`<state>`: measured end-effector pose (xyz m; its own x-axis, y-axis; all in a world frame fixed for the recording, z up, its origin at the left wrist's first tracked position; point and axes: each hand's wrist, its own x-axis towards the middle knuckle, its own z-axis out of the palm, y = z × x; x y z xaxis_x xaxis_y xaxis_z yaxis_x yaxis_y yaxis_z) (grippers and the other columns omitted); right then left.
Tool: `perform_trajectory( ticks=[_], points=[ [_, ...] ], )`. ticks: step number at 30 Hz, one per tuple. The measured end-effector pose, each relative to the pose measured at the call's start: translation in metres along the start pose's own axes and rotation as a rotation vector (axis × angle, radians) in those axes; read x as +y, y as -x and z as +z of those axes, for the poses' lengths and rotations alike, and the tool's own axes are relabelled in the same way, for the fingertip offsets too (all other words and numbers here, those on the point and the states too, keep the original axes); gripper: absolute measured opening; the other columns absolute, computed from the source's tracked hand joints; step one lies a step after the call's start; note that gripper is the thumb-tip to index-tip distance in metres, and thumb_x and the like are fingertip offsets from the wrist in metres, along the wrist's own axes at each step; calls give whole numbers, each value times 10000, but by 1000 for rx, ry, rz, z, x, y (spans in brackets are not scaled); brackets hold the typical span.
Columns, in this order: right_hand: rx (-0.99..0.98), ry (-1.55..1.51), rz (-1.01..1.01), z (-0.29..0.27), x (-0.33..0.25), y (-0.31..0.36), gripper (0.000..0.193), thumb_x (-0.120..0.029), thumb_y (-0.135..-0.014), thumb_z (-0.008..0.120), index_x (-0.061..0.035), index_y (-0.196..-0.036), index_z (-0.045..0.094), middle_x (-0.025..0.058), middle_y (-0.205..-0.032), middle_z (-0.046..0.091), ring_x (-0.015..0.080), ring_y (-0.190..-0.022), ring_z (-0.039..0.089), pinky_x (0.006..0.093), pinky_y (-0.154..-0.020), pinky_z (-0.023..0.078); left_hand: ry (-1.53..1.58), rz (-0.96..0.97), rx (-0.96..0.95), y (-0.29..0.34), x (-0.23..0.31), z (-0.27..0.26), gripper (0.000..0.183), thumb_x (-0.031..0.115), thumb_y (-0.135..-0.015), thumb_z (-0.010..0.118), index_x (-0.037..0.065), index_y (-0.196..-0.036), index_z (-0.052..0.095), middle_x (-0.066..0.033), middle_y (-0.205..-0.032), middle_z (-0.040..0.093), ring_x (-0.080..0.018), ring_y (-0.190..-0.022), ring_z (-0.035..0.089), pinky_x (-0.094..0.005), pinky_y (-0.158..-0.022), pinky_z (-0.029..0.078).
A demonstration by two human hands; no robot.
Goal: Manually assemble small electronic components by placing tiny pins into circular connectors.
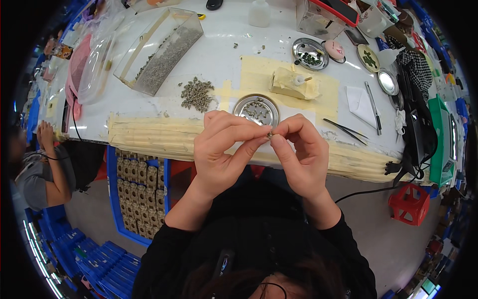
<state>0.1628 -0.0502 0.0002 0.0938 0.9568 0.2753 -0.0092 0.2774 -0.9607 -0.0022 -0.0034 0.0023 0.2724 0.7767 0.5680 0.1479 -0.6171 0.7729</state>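
Just over the table's front edge, my left hand (pixel 221 149) and my right hand (pixel 302 155) meet fingertip to fingertip. Between their thumbs and forefingers is pinched a tiny dull metallic part (pixel 270 134), too small to name more exactly. Right behind the fingertips stands a round metal dish (pixel 237 106) with small loose parts scattered in it. A heap of small grey-brown parts (pixel 197 93) lies on the table to the left of the dish. Beyond the dish sits a block wrapped in yellowish tape (pixel 294 85), a small peg sticking out of its top.
At the back left a clear bin (pixel 167 67) holds many grey parts. Tweezers (pixel 345 130), a pen (pixel 372 107) and a dish of dark green pieces (pixel 323 59) lie to the right. A blue crate (pixel 117 199) and red stool (pixel 409 204) are below. Another person (pixel 45 174) sits at left.
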Motion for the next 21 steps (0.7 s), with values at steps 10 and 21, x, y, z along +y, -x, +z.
perform_trajectory(
  ticks=[10,21],
  points=[
    [-98,-355,315,-4,-5,2,100,-103,-989,615,-7,-1005,594,-13,-868,598,10,-671,496,174,-555,408,-16,55,-29,-2,-2,-2,180,49,-751,800,98,-918,756,3,-810,708,-129,-749,618,-304,-769,335],
    [-47,-301,248,1,-4,3,120,-88,-990,603,15,-1050,612,9,-891,618,48,-731,566,201,-631,464,-40,31,-9,-1,-1,-2,174,48,-727,797,116,-877,738,18,-796,699,-121,-736,613,-304,-759,316]
  ],
)
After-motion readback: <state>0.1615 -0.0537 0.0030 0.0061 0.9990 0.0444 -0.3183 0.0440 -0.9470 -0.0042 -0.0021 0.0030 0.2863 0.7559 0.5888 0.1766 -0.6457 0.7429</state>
